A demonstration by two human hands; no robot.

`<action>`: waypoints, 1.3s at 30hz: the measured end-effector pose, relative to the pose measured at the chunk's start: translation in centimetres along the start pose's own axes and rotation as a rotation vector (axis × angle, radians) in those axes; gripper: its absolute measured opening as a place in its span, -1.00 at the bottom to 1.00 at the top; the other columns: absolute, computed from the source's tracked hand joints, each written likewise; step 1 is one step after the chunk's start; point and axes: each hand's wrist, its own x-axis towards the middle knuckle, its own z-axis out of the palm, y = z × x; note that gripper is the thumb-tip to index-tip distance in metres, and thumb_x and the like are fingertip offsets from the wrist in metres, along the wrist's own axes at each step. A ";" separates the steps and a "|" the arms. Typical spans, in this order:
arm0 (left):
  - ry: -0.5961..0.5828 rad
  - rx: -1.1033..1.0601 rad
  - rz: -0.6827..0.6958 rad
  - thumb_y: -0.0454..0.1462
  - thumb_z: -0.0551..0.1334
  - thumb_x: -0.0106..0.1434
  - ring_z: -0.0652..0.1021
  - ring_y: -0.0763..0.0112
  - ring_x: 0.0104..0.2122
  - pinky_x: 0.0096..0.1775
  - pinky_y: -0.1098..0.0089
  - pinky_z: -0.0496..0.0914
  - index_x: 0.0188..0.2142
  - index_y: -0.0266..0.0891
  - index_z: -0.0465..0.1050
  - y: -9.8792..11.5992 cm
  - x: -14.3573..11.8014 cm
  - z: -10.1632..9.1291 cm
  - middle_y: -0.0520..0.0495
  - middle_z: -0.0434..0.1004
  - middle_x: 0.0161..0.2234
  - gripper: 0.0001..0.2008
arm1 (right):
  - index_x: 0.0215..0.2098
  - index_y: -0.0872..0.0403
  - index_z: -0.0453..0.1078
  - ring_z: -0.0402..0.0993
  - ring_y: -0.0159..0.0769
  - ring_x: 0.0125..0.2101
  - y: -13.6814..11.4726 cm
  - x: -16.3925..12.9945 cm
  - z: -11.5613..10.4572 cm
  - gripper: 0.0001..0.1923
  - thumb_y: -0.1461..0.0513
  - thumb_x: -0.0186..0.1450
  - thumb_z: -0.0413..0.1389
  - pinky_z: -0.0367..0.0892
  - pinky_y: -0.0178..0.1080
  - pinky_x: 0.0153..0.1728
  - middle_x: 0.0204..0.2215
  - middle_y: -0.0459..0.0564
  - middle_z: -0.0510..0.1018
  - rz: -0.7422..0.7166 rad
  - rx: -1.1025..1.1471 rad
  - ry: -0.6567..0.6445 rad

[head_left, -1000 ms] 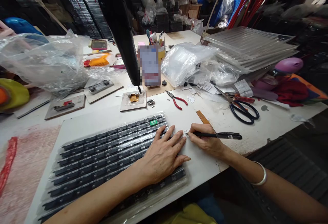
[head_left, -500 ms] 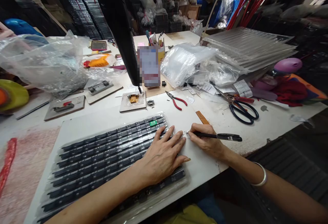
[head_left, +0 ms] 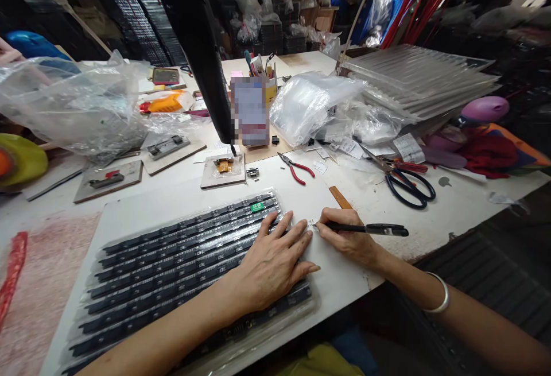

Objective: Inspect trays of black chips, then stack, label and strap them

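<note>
i see a white table (head_left: pixel 430 221) crowded with things. under my left hand (head_left: pixel 271 264) lies a white board (head_left: pixel 142 209) bearing a wrapped tray of black strips (head_left: pixel 172 267). just beyond my right hand (head_left: pixel 344 238) lie red pliers (head_left: pixel 297 169) and a wooden ruler (head_left: pixel 340 197); farther right, black scissors (head_left: pixel 408 185). plastic bags (head_left: pixel 314 103) pile up behind, and small wooden blocks (head_left: pixel 109 178) sit well off to the left.

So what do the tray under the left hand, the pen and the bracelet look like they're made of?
Tray: clear, glossy thin plastic, by the glare and see-through edges; the black strips inside look like matte plastic. Pen in the right hand: black plastic, slightly shiny. Bracelet: pale, smooth band, probably silver-toned metal. The left hand lies flat on the tray.
</note>
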 end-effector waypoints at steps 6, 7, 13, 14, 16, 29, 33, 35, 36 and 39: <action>-0.009 -0.019 -0.004 0.02 -0.09 0.37 0.19 0.06 0.22 0.20 0.02 -0.06 0.18 -0.17 0.22 0.0 0.0 0.0 -0.08 0.29 0.20 -0.48 | -0.58 0.04 0.05 0.09 -0.46 -0.61 0.0 0.0 0.0 -0.74 0.31 0.23 0.00 0.02 -0.30 -0.54 -0.64 -0.19 0.21 0.012 0.009 0.013; -0.012 -0.017 -0.005 0.02 -0.09 0.38 0.19 0.06 0.23 0.20 0.02 -0.06 0.18 -0.17 0.22 0.0 0.0 0.0 -0.08 0.28 0.20 -0.48 | -0.58 0.04 0.05 0.09 -0.46 -0.61 0.0 0.0 0.0 -0.74 0.31 0.23 0.00 0.02 -0.30 -0.54 -0.65 -0.19 0.21 0.011 0.016 0.010; 0.002 0.013 0.000 0.02 -0.06 0.37 0.21 0.10 0.22 0.19 0.03 -0.02 0.17 -0.16 0.23 0.1 0.1 -0.1 -0.08 0.31 0.18 -0.49 | -0.59 0.04 0.06 0.09 -0.46 -0.61 -0.1 0.1 0.0 -0.75 0.31 0.22 -0.01 0.02 -0.30 -0.54 -0.65 -0.18 0.21 0.002 0.019 0.010; 0.005 0.017 0.001 0.02 -0.06 0.36 0.21 0.10 0.22 0.19 0.03 -0.02 0.17 -0.16 0.23 0.1 0.1 -0.1 -0.09 0.31 0.18 -0.49 | -0.59 0.04 0.06 0.09 -0.46 -0.62 -0.1 0.1 0.0 -0.75 0.31 0.22 0.00 0.02 -0.30 -0.55 -0.65 -0.19 0.21 0.003 0.015 0.014; 0.008 0.020 0.003 0.02 -0.06 0.36 0.22 0.10 0.22 0.19 0.03 -0.02 0.17 -0.16 0.24 0.0 0.0 0.0 -0.09 0.31 0.18 -0.49 | -0.59 0.05 0.07 0.09 -0.46 -0.62 0.0 0.1 0.1 -0.75 0.32 0.22 0.00 0.02 -0.30 -0.55 -0.66 -0.18 0.22 0.006 0.009 0.018; -0.022 -0.019 0.002 0.01 -0.08 0.38 0.20 0.04 0.22 0.18 0.00 -0.03 0.16 -0.17 0.23 0.1 0.1 -0.3 -0.08 0.28 0.20 -0.50 | -0.59 0.04 0.13 0.11 -0.43 -0.61 0.3 0.3 -0.6 -0.78 0.31 0.18 0.03 0.06 -0.30 -0.55 -0.67 -0.19 0.21 0.074 0.107 0.043; -0.042 -0.016 0.009 0.02 -0.09 0.38 0.20 0.01 0.22 0.17 -0.01 -0.02 0.17 -0.19 0.22 0.1 0.1 -0.5 -0.08 0.27 0.20 -0.48 | -0.59 0.05 0.10 0.08 -0.46 -0.61 0.4 0.1 -0.4 -0.76 0.32 0.20 0.02 0.05 -0.30 -0.53 -0.66 -0.21 0.19 0.009 0.043 0.062; -0.036 -0.013 0.009 0.02 -0.08 0.37 0.20 0.02 0.21 0.17 -0.01 -0.01 0.17 -0.18 0.23 0.0 0.1 -0.5 -0.08 0.27 0.20 -0.49 | -0.58 0.05 0.10 0.09 -0.46 -0.61 0.2 0.1 -0.3 -0.77 0.33 0.21 0.01 0.04 -0.32 -0.54 -0.65 -0.21 0.19 0.005 0.056 0.041; -0.033 -0.010 0.011 0.02 -0.07 0.37 0.21 0.03 0.21 0.17 -0.01 -0.01 0.17 -0.18 0.23 0.0 0.1 -0.5 -0.09 0.27 0.20 -0.49 | -0.58 0.05 0.09 0.08 -0.46 -0.60 0.2 0.1 -0.3 -0.76 0.34 0.21 0.01 0.04 -0.32 -0.54 -0.65 -0.21 0.18 0.006 0.064 0.030; -0.021 -0.002 0.012 0.02 -0.06 0.37 0.21 0.04 0.21 0.17 -0.01 0.00 0.16 -0.18 0.23 0.0 0.2 -0.4 -0.10 0.28 0.19 -0.50 | -0.57 0.05 0.05 0.07 -0.47 -0.60 0.0 0.2 -0.2 -0.74 0.35 0.21 0.00 0.03 -0.33 -0.54 -0.65 -0.21 0.15 0.002 0.063 0.018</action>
